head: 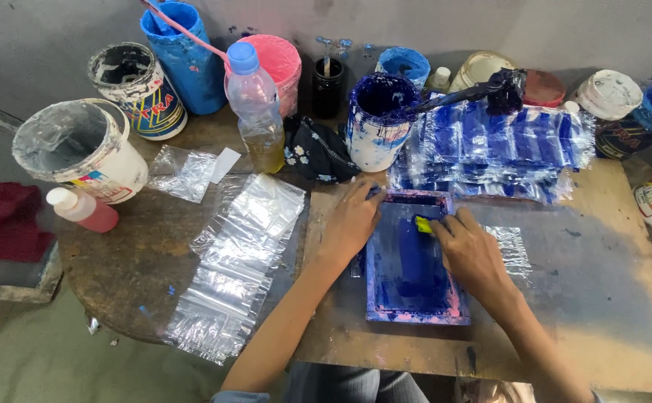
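A small screen-printing frame (413, 313) smeared with blue ink lies on a wooden board (602, 298). My left hand (352, 220) rests flat on the frame's upper left edge, pressing it down. My right hand (469, 250) grips a small yellow squeegee (423, 224) set on the blue mesh near the frame's top. A clear plastic bag (512, 250) pokes out from under the frame on the right. Behind the frame lies a spread of blue-printed plastic bags (505, 149).
A stack of clear plastic bags (240, 261) lies left of the board. At the back stand a blue-ink pot (377, 123), a plastic bottle (257, 104), a white bucket (80, 149), several paint tubs and a small red bottle (83, 209). A red cloth (1, 220) lies far left.
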